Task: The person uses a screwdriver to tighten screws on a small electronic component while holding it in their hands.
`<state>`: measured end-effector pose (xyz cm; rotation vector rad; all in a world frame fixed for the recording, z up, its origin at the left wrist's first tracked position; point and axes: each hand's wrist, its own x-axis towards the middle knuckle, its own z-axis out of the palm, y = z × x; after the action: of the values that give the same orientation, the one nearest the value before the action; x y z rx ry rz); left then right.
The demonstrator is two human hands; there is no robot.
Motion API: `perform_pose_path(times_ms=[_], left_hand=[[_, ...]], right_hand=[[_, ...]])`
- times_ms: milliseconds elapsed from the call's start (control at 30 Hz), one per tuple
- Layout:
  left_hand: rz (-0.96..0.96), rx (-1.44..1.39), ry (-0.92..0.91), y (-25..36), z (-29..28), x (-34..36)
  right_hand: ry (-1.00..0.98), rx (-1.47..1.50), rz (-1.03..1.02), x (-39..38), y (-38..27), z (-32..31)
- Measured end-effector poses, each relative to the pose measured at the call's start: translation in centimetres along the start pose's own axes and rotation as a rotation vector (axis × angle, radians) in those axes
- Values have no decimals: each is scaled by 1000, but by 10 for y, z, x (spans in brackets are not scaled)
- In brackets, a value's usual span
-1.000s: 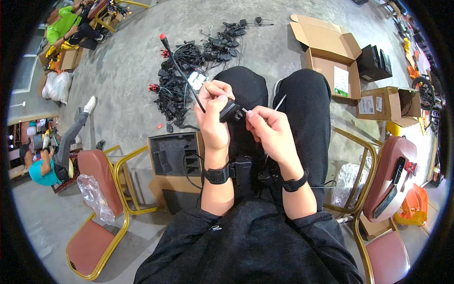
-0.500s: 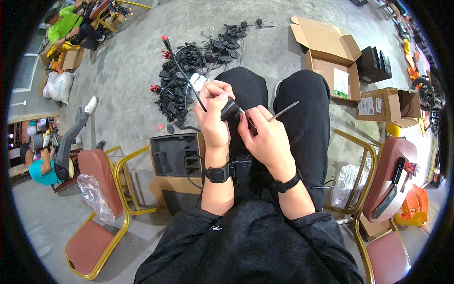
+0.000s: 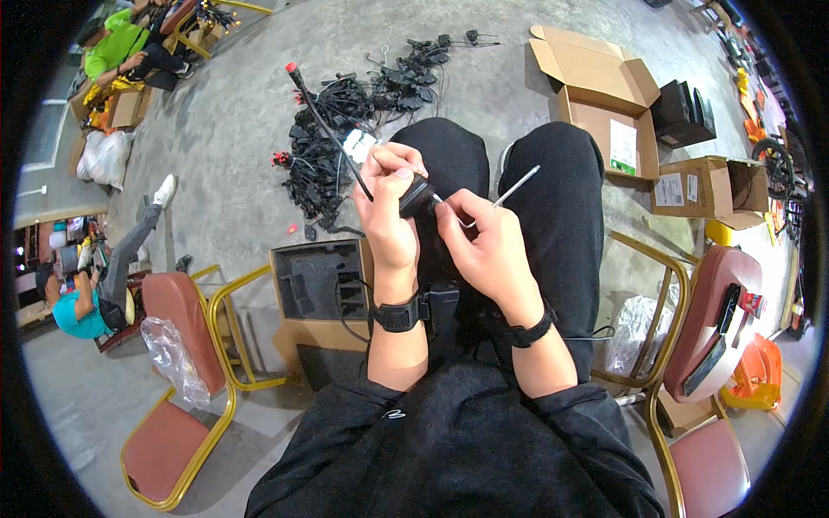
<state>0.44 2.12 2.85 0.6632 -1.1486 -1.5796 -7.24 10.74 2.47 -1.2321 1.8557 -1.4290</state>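
Note:
My left hand (image 3: 386, 186) is closed around a small black plastic housing (image 3: 418, 198) held above my lap. A black cable (image 3: 324, 125) with a red end runs from it up and to the left. My right hand (image 3: 485, 237) pinches a thin silver metal rod (image 3: 518, 185), its long end sticking out to the upper right. Near my right thumb and forefinger, a thin bright tip meets or nearly meets the housing's right end; whether it touches, I cannot tell. My fingers hide the rod's middle.
A pile of black cabled parts (image 3: 319, 177) lies on the floor ahead. To the left are a foam-lined box (image 3: 318, 283) and a chair (image 3: 177, 319); to the right, another chair (image 3: 712, 328) and open cardboard boxes (image 3: 604, 108). Two people sit farther off at the left.
The rod has swung slightly, its long end now a little higher. My right hand has turned slightly, and the cable's red end has shifted a little up and left.

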Motion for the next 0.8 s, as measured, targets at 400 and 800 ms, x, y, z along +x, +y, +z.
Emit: perform_pose_path(times_ms=[400, 800], left_hand=[[-7, -10, 3, -2, -1, 0], [7, 4, -20, 0, 0, 0]], right_hand=[[75, -117, -132, -1, 1, 4], [78, -176, -210, -1, 3, 3]])
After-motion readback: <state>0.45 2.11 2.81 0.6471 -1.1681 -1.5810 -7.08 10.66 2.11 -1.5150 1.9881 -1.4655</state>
